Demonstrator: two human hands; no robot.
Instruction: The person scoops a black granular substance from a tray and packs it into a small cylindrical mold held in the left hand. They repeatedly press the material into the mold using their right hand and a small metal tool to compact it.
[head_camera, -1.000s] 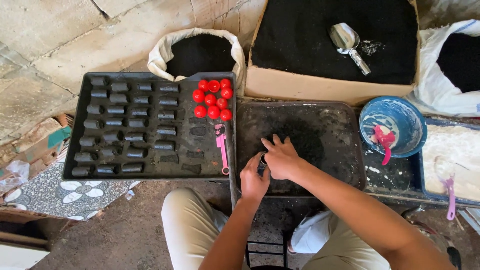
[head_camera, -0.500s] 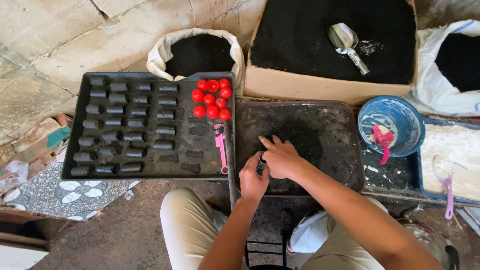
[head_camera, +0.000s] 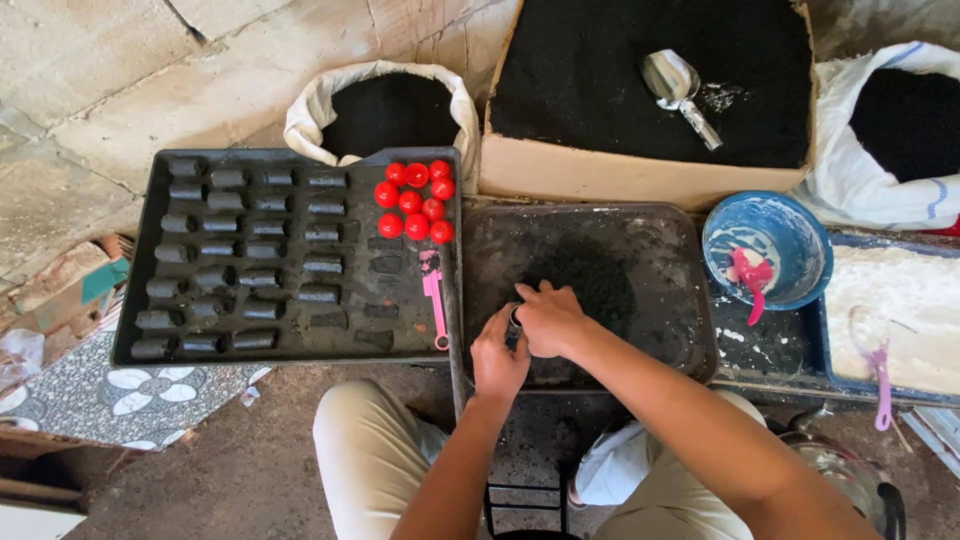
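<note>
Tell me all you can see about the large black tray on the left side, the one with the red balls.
The black tray is a shallow rectangle with a raised rim, apparently of dusty plastic or metal. It lies flat on the ground, to the left of both hands. Rows of small dark cylinders lying on their sides fill most of it. Eight red balls cluster at its far right corner, and a pink tool lies along its right edge. A second dark tray adjoins it.

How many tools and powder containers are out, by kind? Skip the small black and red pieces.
Pink plastic tools: 3
Metal scoop: 1
Blue bowl: 1
White sacks: 2
Cardboard box: 1
Total: 8
</note>
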